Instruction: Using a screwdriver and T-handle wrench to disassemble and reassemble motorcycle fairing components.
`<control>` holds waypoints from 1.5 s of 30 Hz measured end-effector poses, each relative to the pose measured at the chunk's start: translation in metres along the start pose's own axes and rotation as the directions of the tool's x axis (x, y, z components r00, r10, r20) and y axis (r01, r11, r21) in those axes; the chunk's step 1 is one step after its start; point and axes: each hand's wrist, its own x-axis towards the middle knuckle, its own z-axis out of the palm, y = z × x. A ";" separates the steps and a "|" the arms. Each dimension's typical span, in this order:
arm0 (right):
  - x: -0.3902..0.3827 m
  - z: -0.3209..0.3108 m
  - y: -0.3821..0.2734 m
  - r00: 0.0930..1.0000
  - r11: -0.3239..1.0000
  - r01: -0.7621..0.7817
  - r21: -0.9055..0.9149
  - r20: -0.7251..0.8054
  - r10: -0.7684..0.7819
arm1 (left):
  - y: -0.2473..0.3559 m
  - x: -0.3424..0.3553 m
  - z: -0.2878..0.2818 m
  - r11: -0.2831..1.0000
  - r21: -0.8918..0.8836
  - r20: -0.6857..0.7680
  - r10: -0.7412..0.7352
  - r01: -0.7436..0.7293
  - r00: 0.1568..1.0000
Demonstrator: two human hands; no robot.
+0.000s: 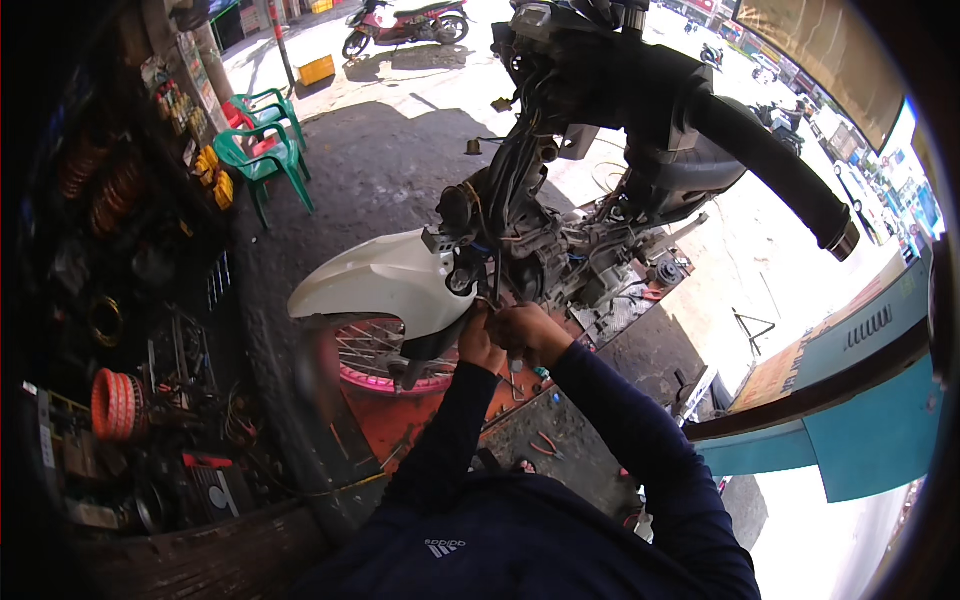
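A partly stripped motorcycle (590,250) with exposed wires and frame fills the middle. Its white front fender (370,275) arches over a spoked wheel with a pink rim (410,383). Just right of the fender, at the front fork, my left hand (478,345) has its fingers closed on something hidden. My right hand (530,335) is beside it, curled around a metal piece or tool whose kind I cannot make out. Below them is an orange stand (370,430), with pliers (545,445) on the dark surface to its right.
Cluttered dark shelves (130,300) line the left, near green plastic chairs (255,150). A blue counter (860,420) borders the right. Behind stand a parked scooter (405,25) and a yellow crate (316,70). A large black tube (760,150) juts from the motorcycle's upper right.
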 end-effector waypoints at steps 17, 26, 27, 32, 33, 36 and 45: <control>0.030 0.024 0.075 0.722 0.765 0.377 -0.522 -0.351 -0.596 | 0.013 0.002 -0.020 0.858 0.512 -0.157 0.052 0.037 0.986; -0.003 0.005 0.058 0.939 0.950 0.292 -0.106 -0.159 -0.306 | 0.025 -0.076 -0.017 0.883 0.230 -0.349 -0.318 0.409 0.882; -0.005 0.004 0.062 0.929 0.938 0.303 -0.166 -0.167 -0.330 | 0.024 -0.084 -0.016 0.894 0.218 -0.301 -0.320 0.391 0.898; -0.001 -0.020 0.075 0.926 0.772 0.360 0.523 -0.302 -0.227 | 0.011 -0.084 0.000 0.881 0.367 -0.219 -0.230 0.298 0.948; 0.003 -0.023 0.078 0.919 0.756 0.393 0.523 -0.255 -0.302 | 0.008 -0.076 0.004 0.894 0.377 -0.213 -0.169 0.240 0.962; 0.015 -0.032 0.083 0.912 0.590 0.409 0.696 -0.297 -0.283 | -0.002 -0.038 0.013 0.910 0.402 -0.213 -0.014 0.101 0.977; 0.036 -0.058 0.073 0.951 0.582 0.257 0.772 -0.094 -0.295 | -0.015 -0.006 0.033 0.891 0.447 -0.359 0.263 -0.082 0.896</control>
